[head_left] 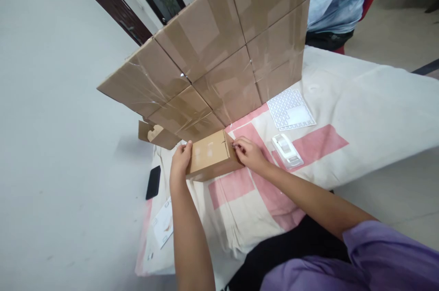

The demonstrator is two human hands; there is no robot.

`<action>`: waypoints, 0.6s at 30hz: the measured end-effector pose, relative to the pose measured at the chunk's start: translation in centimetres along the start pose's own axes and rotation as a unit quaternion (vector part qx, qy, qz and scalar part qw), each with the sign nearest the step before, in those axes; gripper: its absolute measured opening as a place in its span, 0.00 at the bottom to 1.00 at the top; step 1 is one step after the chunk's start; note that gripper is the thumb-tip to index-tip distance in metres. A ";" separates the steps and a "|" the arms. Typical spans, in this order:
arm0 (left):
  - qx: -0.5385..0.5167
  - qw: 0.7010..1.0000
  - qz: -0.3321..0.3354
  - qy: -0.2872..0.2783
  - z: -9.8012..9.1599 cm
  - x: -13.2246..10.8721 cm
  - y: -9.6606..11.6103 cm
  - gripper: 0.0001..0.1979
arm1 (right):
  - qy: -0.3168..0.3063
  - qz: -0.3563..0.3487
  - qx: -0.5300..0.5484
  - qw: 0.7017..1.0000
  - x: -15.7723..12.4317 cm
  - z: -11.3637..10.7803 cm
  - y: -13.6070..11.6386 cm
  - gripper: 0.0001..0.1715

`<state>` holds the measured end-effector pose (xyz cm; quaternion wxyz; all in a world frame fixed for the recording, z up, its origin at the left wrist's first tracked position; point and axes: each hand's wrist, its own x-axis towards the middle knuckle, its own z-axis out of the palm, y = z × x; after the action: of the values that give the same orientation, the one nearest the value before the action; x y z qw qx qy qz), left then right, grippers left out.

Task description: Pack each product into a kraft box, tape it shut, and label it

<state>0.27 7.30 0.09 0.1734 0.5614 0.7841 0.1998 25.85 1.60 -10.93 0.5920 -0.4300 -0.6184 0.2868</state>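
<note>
A tall screen of taped brown cardboard panels (pixel 219 53) fills the upper middle of the frame, standing on the table under a white-and-pink cloth (pixel 360 99). At centre, just before the screen's foot, lies the small brown cardboard box (pixel 209 156). The left hand (pixel 180 159) clasps its left end, fingers curled over the top edge. The right hand (pixel 249 153) pinches the flap at the right end, fingertips pressed together. We judge the left grip should steady the box while the pinch works. Behind, the screen crowds us. Open cloth lies right, past the white sticker sheet (pixel 291 109) and clear plastic tray (pixel 287 150). The cloth's left edge is close, a black phone (pixel 153 182) just beside it.
</note>
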 end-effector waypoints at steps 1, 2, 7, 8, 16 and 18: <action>0.000 1.000 -0.001 0.000 0.0 -0.1 0.0 0.25 | 0.000 -0.004 0.005 1.000 0.0 0.0 0.1 0.08; -0.001 1.000 -0.001 0.000 0.0 -0.1 0.1 0.25 | 0.000 -0.007 0.010 1.000 0.0 0.1 0.2 0.08; -0.002 1.000 -0.004 0.001 0.1 -0.2 0.1 0.24 | -0.006 -0.011 0.027 1.000 0.1 0.2 0.2 0.08; -0.003 1.000 -0.004 0.000 0.1 -0.1 0.1 0.24 | -0.006 -0.008 0.028 1.000 0.2 0.2 0.2 0.08; -0.011 1.000 0.010 -0.007 0.0 0.0 -0.3 0.23 | 0.029 0.037 0.045 0.998 0.3 0.4 0.4 0.07; -0.011 1.000 0.011 -0.007 -0.1 0.0 -0.3 0.23 | 0.031 0.041 0.048 0.997 0.4 0.3 0.4 0.07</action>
<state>-0.02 7.22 0.02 0.1833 0.5696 0.7742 0.2063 25.62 2.16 -11.15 0.6187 -0.4353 -0.5666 0.3267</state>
